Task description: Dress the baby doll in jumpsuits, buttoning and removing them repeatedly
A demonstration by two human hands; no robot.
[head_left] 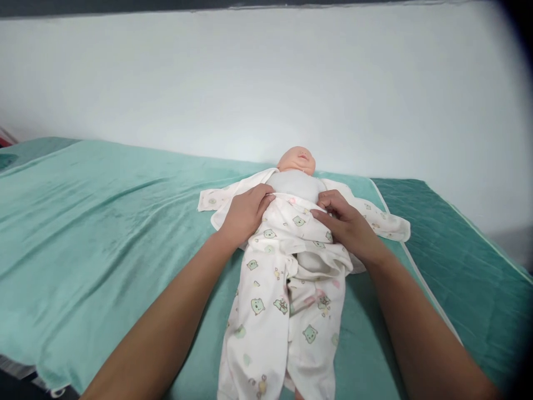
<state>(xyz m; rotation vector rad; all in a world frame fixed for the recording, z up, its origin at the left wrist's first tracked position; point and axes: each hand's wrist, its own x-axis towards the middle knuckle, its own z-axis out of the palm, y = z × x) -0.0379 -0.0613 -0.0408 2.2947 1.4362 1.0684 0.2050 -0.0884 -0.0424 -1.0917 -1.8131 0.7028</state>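
Note:
A baby doll [297, 160] lies on its back, head toward the wall, its pale grey cloth torso [293, 183] bare at the chest. White baby pants [262, 300] printed with green bears cover its legs and reach up over the belly. A matching baby shirt [391, 222] lies spread open under the doll, a sleeve out to each side. With its fingers closed, my left hand [246, 211] grips the waistband at the doll's left-of-view side. On the other side my right hand [347, 222] pinches the same waistband. Fabric gapes in a fold at the crotch.
A light green blanket [104, 222] covers the bed beneath the doll. Darker green quilted bedding [458, 250] shows on the right. A white wall [250, 78] rises directly behind the doll's head. The bed's edge is at the lower left.

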